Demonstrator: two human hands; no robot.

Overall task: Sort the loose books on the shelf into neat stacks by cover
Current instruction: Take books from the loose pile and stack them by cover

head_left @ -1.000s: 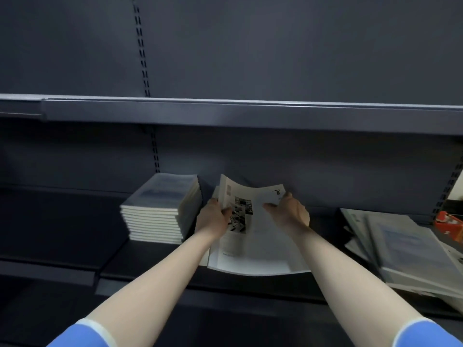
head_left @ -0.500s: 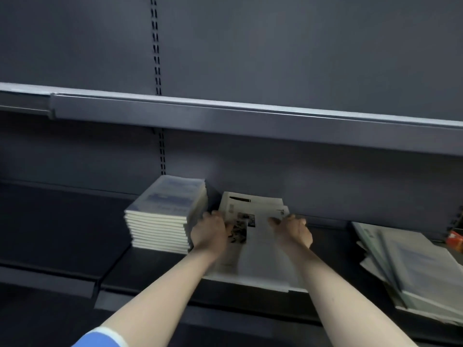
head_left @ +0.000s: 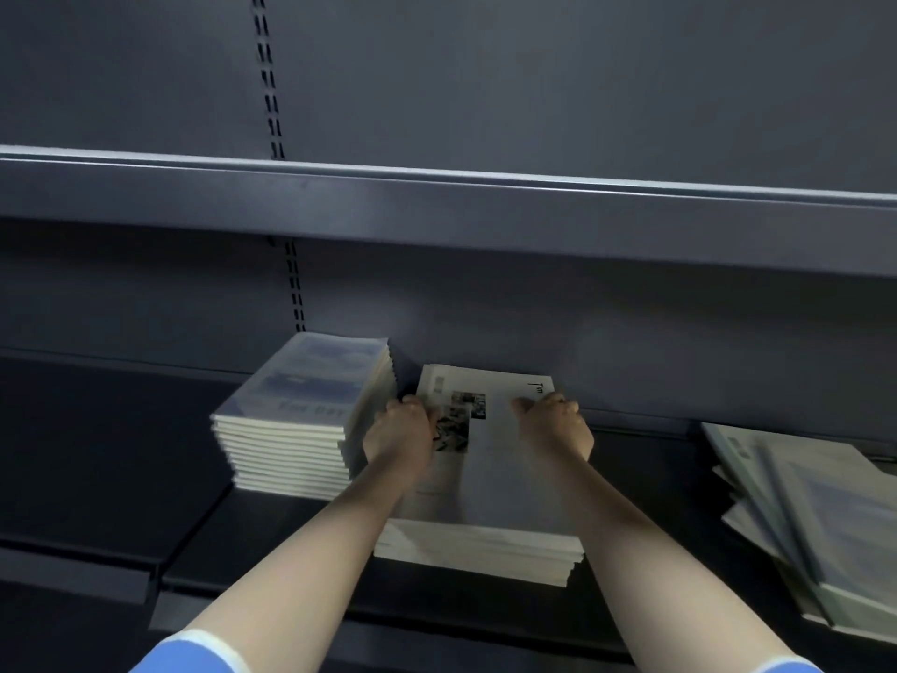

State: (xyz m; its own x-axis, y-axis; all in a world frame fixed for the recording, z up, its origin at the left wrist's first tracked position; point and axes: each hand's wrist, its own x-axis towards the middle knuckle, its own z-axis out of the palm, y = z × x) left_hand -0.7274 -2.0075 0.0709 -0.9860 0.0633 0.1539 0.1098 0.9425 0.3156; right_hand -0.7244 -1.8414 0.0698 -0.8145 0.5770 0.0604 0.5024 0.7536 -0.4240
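Both hands sit at the far end of the middle stack, on its top book. The left hand holds the book's far-left edge and the right hand its far-right edge. Fingers curl over the sides and each thumb lies on the cover, so each grip is clenched on that top book. The book's long axis runs away from the person toward the shelf's back wall, and the hands bracket it across its short axis. The top book lies flat on the stack, roughly in line with it. My judgement is that it is being squared up, and releasing it is what remains for this book.

The loose pile lies to the right on the same shelf, well apart from the middle stack. The right hand is nearer to it, so that hand would most likely reach there next.

The top book has a pale cover with small dark photo blocks near the far-left corner and a few black letters at the far right. The middle stack looks fairly even, with slight stepping at its near-right corner. The left stack, just beside the left hand, is taller and tidy, and its covers are bluish. The loose pile is fanned and skewed, with bluish covers of the same kind.
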